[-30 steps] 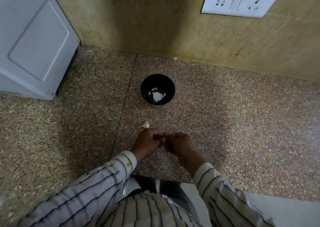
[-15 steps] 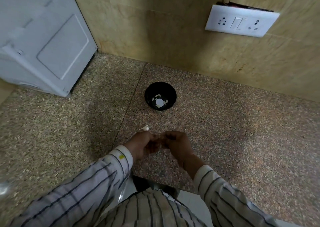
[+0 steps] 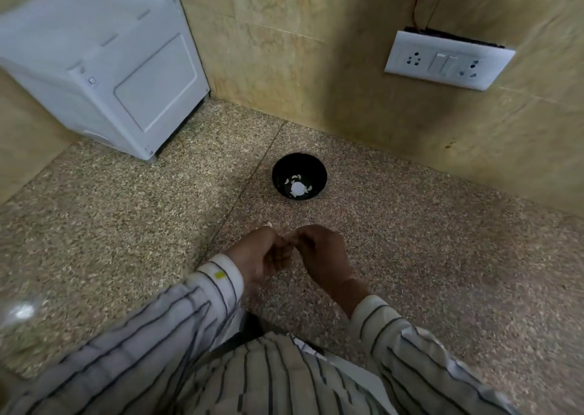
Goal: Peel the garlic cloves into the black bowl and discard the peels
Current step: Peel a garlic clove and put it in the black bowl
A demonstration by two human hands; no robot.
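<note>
The surroundings are pretty plain: a speckled granite counter (image 3: 442, 256) with a thin dark seam (image 3: 249, 180) running diagonally across it, just left of the bowl. Back left there's a pale grey appliance (image 3: 104, 63) sitting in the corner, with a recessed panel on the side facing the camera. The wall behind is tan stone (image 3: 316, 51), and a white switchboard (image 3: 447, 60) with sockets and two rocker switches is mounted on it at the right, with thin wires going up from its top edge. Nothing sits between the hands and the bowl, just bare counter.

The black bowl (image 3: 319, 169) stands upright near the wall, well apart from the hands. Inside it are a few pale curved peeled cloves (image 3: 295, 177) scattered around a round white spot at the bottom; it's hard to tell if that spot is glare or something else.

The person, in a striped shirt (image 3: 252, 380), has both hands together over the counter in front of the bowl. The left hand (image 3: 262, 255) and right hand (image 3: 322, 253) have fingers curled, with the fingertips meeting in the middle, pinching something small between them, presumably a garlic clove. It's blurred and mostly hidden, so its look can't be made out. A small pale bit (image 3: 268, 224) pokes out just beyond the left hand's knuckles, lying on the counter; could be peel or another clove, too small to say.
</note>
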